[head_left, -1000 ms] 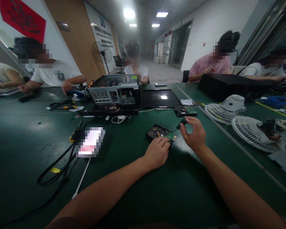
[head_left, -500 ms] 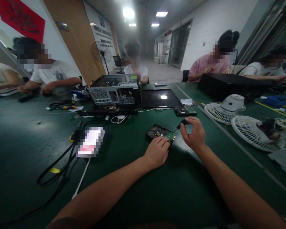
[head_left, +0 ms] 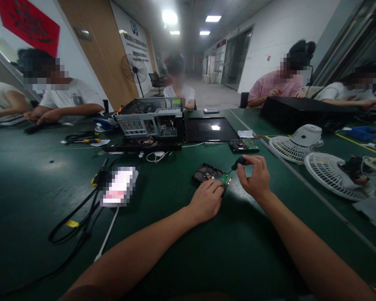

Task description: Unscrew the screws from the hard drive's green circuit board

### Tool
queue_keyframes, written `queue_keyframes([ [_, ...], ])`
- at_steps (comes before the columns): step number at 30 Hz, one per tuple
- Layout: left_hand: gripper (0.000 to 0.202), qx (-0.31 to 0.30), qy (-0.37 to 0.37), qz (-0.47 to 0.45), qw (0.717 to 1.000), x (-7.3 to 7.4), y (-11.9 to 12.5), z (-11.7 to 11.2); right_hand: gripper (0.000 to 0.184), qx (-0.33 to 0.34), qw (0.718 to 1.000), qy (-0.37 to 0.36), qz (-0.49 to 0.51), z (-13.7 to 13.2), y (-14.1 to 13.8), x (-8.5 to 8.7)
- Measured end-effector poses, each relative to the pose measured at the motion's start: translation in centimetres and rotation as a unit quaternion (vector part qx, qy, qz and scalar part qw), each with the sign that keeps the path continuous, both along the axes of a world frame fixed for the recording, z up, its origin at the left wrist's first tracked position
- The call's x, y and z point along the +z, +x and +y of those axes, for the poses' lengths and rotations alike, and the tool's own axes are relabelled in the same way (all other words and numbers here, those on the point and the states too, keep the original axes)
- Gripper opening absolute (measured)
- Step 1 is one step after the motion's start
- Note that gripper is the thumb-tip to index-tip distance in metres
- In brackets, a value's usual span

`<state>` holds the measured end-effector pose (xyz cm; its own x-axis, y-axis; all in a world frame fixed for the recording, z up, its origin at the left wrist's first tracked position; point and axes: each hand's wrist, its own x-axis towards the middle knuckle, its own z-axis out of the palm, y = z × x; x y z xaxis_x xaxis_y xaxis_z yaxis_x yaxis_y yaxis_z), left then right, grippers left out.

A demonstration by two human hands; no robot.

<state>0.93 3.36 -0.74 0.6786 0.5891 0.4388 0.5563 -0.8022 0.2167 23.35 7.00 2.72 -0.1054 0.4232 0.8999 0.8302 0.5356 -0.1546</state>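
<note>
hard drive [head_left: 204, 172] held by the left hand [head_left: 207, 201]
the screwdriver [head_left: 237, 163] is pinched by the right hand [head_left: 254, 177] (it leans); it should be kept straight.

The green table [head_left: 238, 255] bears a hard drive [head_left: 203, 172], black screen [head_left: 203, 130], dark cable [head_left: 85, 235] and white fan covers [head_left: 324, 167].

the bare left hand [head_left: 207, 200] covers part of the near side of the black-and-green rectangular hard drive [head_left: 203, 172]. contact at the tip of the dark green-handled screwdriver [head_left: 238, 162] is too small to determine. the white rectangular phone's [head_left: 119, 186] display is blurred.
</note>
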Motion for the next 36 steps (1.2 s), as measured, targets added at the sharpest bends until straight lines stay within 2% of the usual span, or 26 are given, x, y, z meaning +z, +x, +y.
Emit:
queue_keyframes([
  [9,0.028,-0.002,0.002,0.001,1.000,0.19,-0.17,-0.08,0.034,-0.016,0.999,0.024,0.014,-0.04,-0.25,0.19],
  [16,0.028,-0.002,0.004,0.001,1.000,0.34,-0.13,-0.14,0.039,0.010,1.000,0.017,0.005,0.29,0.03,-0.34],
  [22,0.028,-0.001,0.004,0.001,1.000,0.22,-0.12,-0.14,0.038,0.027,0.999,0.031,0.004,0.36,-0.14,-0.07],
  [27,0.027,0.003,0.004,0.004,1.000,0.08,-0.10,-0.08,0.033,0.011,0.999,0.034,-0.002,0.34,-0.28,-0.14],
  [36,0.028,0.000,0.012,0.004,1.000,0.00,-0.15,0.01,0.037,-0.005,0.999,0.030,-0.028,0.21,0.05,-0.08],
])
